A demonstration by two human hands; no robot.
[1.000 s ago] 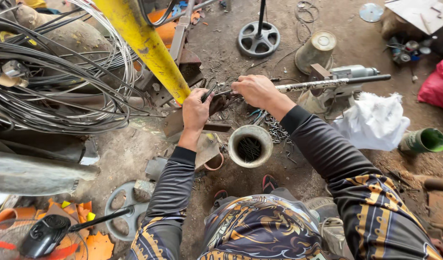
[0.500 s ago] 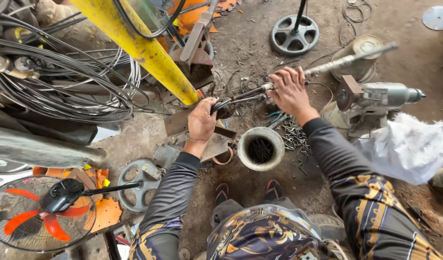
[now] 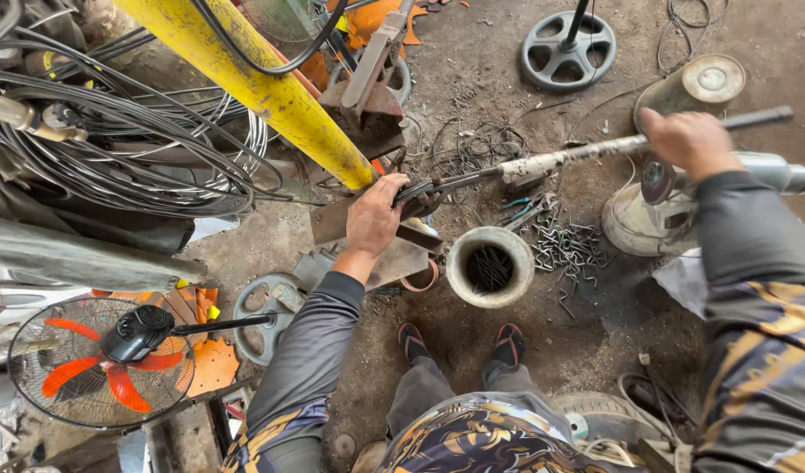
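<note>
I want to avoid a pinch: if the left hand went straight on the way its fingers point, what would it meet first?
The left hand points up the picture, toward the yellow pole. Its fingers already lie on the metal strip; beyond that, probably the pole's base, though depth is unclear.

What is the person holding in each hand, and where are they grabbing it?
The right hand grips the long metal lever bar near its far end. The left hand rests at the bar's jaw end; what exactly it holds cannot be told.
</note>
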